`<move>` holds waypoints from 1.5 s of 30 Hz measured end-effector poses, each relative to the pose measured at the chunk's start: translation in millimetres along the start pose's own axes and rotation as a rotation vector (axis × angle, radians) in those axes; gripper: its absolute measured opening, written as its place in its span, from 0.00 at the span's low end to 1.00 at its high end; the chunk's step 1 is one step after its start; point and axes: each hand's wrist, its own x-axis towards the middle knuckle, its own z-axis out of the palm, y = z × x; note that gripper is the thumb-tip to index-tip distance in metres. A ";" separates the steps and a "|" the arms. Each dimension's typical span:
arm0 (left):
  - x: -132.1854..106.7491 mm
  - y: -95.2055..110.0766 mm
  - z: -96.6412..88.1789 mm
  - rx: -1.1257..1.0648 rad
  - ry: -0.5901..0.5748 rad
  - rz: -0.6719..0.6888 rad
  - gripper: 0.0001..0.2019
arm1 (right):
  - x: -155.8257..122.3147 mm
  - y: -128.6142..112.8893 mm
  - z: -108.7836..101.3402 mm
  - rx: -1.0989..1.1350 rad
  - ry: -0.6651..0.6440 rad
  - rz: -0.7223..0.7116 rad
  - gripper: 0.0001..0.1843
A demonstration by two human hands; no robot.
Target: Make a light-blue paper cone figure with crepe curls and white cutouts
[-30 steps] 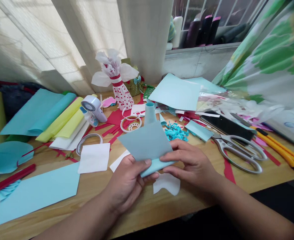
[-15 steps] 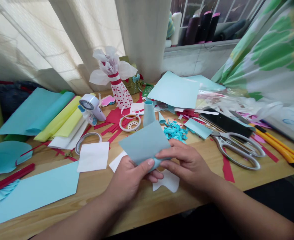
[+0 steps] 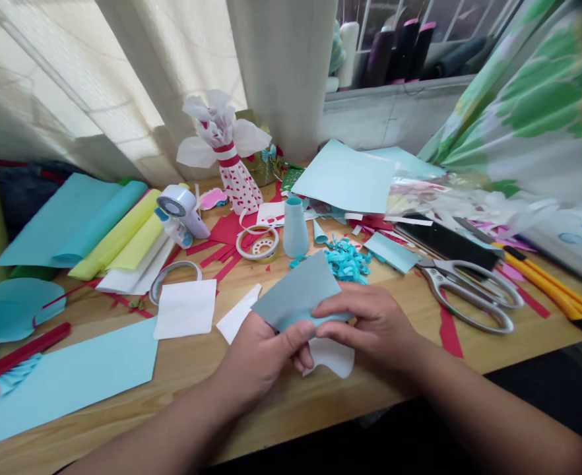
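Observation:
A small light-blue sheet of paper [image 3: 301,290] is held up between both hands, its near edge curved. My left hand [image 3: 271,346] pinches its lower left part, thumb on top. At the right end, my right hand [image 3: 365,320] grips the same edge between thumb and fingers. Below the hands lies a white paper piece with a wavy edge [image 3: 338,358], partly covered. Just beyond the sheet stands a blue paper cone with its tip cut off [image 3: 295,227], beside a heap of curly blue paper strips [image 3: 348,260].
Silver scissors [image 3: 474,290], a black phone [image 3: 449,244] and a yellow cutter [image 3: 548,277] lie at the right. Tape rolls [image 3: 257,244], white paper squares [image 3: 185,309] and a large blue sheet [image 3: 83,379] lie to the left. A wrapped heart-print bundle [image 3: 239,178] stands behind.
The blue sheet has tilted lower and shifted slightly right, uncovering more of the cone and the white paper at left. Both hands keep their hold, with the left fingers drawn in slightly.

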 end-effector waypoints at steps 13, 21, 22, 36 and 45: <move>1.2 0.1 1.5 -0.092 -0.013 -0.046 0.18 | -1.5 3.9 -4.5 0.094 -0.080 0.004 0.13; -2.7 8.0 -0.4 0.149 -0.026 -0.055 0.21 | 0.1 -8.1 1.2 0.177 -0.034 0.223 0.07; -2.5 8.0 0.1 0.139 -0.013 -0.059 0.20 | -0.4 -7.7 1.5 0.177 -0.025 0.206 0.05; -1.8 4.1 -0.5 0.125 -0.112 -0.048 0.26 | -0.3 3.5 -5.4 0.080 -0.061 -0.030 0.13; -3.9 9.2 3.8 -0.011 -0.135 -0.109 0.25 | 0.7 0.1 -8.9 0.147 -0.085 0.002 0.15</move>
